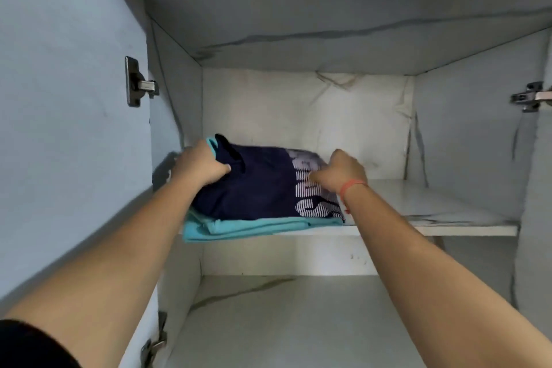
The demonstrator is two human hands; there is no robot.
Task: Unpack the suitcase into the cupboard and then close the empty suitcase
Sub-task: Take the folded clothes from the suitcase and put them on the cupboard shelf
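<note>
A folded navy shirt point(257, 185) with a white striped print lies on top of a folded teal garment point(248, 225), both on the left part of the upper cupboard shelf point(448, 221). My left hand point(198, 166) grips the navy shirt's left end near the collar. My right hand point(343, 172), with an orange band at the wrist, has its fingers closed on the shirt's right, printed end. The teal garment hangs slightly over the shelf's front edge. No suitcase is in view.
The cupboard is white with marble-like veins. Its left door point(68, 116) stands open, hinge point(139, 84) visible; another hinge point(530, 97) is on the right side. A lower shelf point(298, 317) sits below. The upper shelf's right half is bare.
</note>
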